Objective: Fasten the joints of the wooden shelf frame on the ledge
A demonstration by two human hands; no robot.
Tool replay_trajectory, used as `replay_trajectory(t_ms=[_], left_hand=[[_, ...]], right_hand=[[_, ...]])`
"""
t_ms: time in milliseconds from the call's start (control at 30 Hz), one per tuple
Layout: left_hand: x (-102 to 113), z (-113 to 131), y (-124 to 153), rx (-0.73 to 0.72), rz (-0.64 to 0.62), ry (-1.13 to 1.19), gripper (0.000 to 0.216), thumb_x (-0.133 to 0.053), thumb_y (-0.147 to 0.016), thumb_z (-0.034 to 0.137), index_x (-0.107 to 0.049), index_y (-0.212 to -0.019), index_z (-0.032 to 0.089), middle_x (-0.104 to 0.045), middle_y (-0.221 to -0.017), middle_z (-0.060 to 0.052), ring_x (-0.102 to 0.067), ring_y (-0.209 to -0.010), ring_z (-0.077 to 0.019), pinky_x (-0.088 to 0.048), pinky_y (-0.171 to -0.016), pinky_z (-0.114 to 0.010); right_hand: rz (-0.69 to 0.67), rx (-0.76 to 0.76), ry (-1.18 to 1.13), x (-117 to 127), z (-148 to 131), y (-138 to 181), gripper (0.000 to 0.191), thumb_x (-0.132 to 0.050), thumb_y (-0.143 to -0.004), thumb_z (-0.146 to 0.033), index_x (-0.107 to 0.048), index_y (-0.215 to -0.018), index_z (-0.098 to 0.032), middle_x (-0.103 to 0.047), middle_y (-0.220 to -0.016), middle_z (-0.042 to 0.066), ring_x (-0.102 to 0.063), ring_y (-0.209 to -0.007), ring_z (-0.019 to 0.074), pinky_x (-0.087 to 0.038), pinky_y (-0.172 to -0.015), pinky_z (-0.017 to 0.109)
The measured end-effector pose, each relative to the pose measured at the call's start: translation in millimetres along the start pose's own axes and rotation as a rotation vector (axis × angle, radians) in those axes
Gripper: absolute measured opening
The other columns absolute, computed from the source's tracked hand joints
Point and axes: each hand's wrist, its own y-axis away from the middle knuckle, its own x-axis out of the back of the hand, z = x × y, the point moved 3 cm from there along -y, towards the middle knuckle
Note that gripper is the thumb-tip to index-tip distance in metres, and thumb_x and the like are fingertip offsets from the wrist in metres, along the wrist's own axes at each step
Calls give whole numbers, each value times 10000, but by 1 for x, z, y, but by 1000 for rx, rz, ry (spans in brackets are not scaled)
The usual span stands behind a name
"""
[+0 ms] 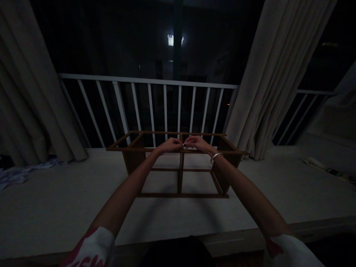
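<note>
A brown wooden frame (167, 170) with open compartments stands on a white ledge (69, 196) in dim light. Both my arms reach out to the frame's top front rail at its middle. My left hand (170, 145) is closed in a pinch there. My right hand (197, 143), with a silver bangle on its wrist, is pinched too, right beside the left. Something small and pale shows between the fingertips of the two hands; I cannot make out what it is.
A white railing (150, 100) with vertical bars runs behind the frame, with darkness beyond. Beige curtains hang at the left (30, 96) and the right (272, 78). Crumpled cloth or paper (19, 172) lies at the far left, a strap-like thing (328, 170) at the far right.
</note>
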Motion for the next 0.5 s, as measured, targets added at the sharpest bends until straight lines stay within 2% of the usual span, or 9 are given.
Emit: replay_trajectory(t_ms=[167,300,500], left_hand=[[-2,-13,-4,-48,-126,11,373,-610,-656,403,-650,-876,105,-623,-791,-33,-529,-709,-122,-386,-613,-213],[-1,-19,-6,-47,-130,6,354,-610,-657,382,-653,-877,109,-626,-803,-35,-529,-718,-124,-387,-631,-221],[1,-14,-4,-56,-137,31,303,-615,-657,337,-658,-870,126,-633,-838,-32,-538,-796,-138,-398,-698,-230]], right_hand=[[-58,31,74,-2,3,0,270,-654,-657,-375,-615,-793,-145,-624,-717,21,-559,-671,121,-407,-605,231],[-57,27,148,-5,4,-1,249,-624,-679,-362,-616,-785,-138,-608,-678,13,-537,-619,107,-382,-546,214],[-24,16,202,-8,-2,1,265,-622,-671,-384,-624,-761,-135,-610,-673,14,-532,-604,104,-367,-520,203]])
